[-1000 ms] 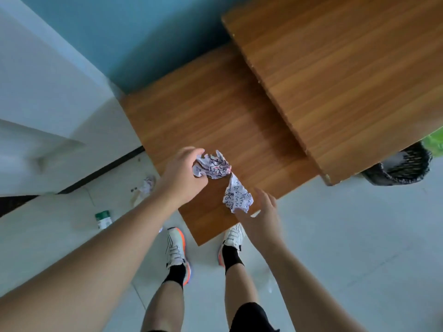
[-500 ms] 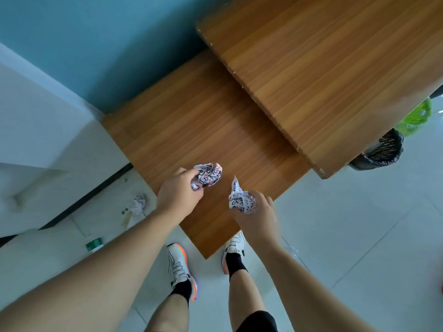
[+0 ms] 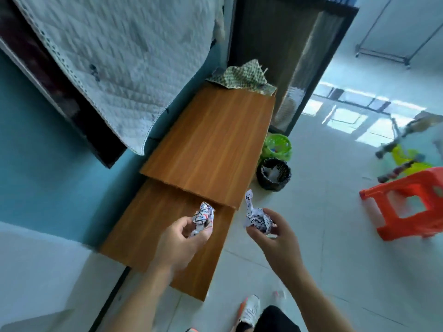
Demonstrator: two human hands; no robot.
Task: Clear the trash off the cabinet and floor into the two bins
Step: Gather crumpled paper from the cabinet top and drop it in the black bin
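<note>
head view: one crumpled paper wad (image 3: 203,218) is gripped by the left hand (image 3: 178,243) above the cabinet (image 3: 208,140), another wad (image 3: 257,218) is pinched by the right hand (image 3: 275,238), and neither is yet dropped into the black bin (image 3: 273,174) or green bin (image 3: 278,147).

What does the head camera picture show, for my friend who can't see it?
Two hands each hold a crumpled printed paper: the left hand grips one paper ball over the low wooden cabinet, and the right hand grips another paper wad. Ahead on the floor stand a black bin and a green bin, with an orange stool at right.
</note>
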